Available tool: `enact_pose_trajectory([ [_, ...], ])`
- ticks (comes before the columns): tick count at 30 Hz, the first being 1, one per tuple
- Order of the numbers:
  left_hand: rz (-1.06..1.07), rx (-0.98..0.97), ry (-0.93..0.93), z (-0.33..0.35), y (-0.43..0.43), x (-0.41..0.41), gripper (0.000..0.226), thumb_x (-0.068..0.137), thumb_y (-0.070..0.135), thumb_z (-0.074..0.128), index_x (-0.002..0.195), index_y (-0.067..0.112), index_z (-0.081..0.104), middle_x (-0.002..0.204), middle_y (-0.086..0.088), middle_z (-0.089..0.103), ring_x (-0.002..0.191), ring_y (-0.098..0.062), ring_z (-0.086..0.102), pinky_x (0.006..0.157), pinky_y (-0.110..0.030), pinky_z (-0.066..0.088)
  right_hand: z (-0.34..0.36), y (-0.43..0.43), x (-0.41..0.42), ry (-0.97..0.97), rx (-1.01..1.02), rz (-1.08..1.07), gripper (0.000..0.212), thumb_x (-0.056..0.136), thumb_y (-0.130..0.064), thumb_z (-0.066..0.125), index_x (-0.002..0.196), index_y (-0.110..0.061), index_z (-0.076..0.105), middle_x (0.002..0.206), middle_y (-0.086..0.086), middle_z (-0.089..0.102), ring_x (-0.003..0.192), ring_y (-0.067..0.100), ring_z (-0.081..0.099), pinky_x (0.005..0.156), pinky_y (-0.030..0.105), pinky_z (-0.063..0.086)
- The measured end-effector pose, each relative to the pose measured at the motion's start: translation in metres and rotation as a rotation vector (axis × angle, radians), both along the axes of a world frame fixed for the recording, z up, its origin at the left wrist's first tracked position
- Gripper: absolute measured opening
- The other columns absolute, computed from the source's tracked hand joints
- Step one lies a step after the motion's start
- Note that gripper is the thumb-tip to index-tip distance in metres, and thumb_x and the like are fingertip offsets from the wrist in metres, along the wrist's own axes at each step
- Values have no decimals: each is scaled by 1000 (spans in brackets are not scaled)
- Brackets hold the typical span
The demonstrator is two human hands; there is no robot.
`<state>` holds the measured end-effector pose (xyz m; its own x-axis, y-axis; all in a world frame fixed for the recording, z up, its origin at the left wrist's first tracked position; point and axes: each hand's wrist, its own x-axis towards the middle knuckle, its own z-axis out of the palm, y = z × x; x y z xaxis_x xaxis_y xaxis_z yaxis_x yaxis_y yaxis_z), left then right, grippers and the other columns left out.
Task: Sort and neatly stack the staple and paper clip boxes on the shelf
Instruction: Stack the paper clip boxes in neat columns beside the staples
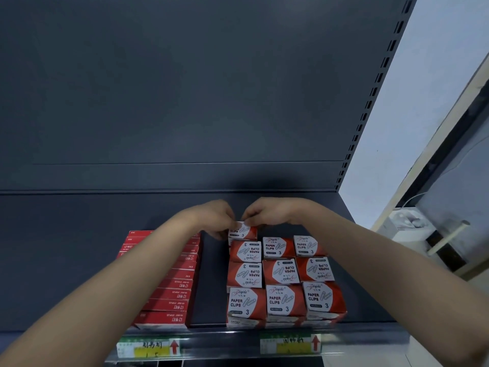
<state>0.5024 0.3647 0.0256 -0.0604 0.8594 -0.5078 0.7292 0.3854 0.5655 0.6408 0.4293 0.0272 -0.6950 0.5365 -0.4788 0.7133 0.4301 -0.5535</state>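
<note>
Left hand (214, 221) and right hand (264, 211) pinch one paper clip box (242, 232); staple boxes (169, 287) stacked leftward; sorting judged nearly finished, this box not yet released.

Red-and-white paper clip boxes (280, 274), dark shelf (79, 247)

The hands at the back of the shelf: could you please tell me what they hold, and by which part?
Both pinch one paper clip box by its far top edge: left hand at its left corner, right hand at its right.
</note>
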Motion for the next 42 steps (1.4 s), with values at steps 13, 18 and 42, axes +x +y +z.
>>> enact_pose_trajectory([
  [13, 474, 203, -324, -8, -36, 24, 61, 96, 50, 36, 144, 12, 30, 151, -7, 33, 138, -25, 31, 111, -37, 25, 10, -10, 54, 381, 35, -331, 43, 97, -41, 42, 132, -17, 50, 134, -1, 55, 117, 10, 52, 99, 25, 37],
  [18, 741, 224, -732, -20, -58, 40, 59, 95, 57, 27, 125, 13, 51, 106, -2, 65, 101, -18, 58, 97, -34, 38, -27, -46, 117, 712, -153, -908, 57, 95, -52, 33, 143, -21, 35, 149, -3, 39, 137, 15, 36, 115, 33, 22],
  [42, 709, 287, -984, -57, -101, 64, 55, 90, 65, 23, 88, 30, 65, 78, 5, 76, 70, -14, 73, 61, -31, 56, -62, -101, 120, 816, -538, -1059, 44, 94, -57, 33, 98, -25, 64, 86, 0, 77, 77, 21, 74, 70, 34, 58],
])
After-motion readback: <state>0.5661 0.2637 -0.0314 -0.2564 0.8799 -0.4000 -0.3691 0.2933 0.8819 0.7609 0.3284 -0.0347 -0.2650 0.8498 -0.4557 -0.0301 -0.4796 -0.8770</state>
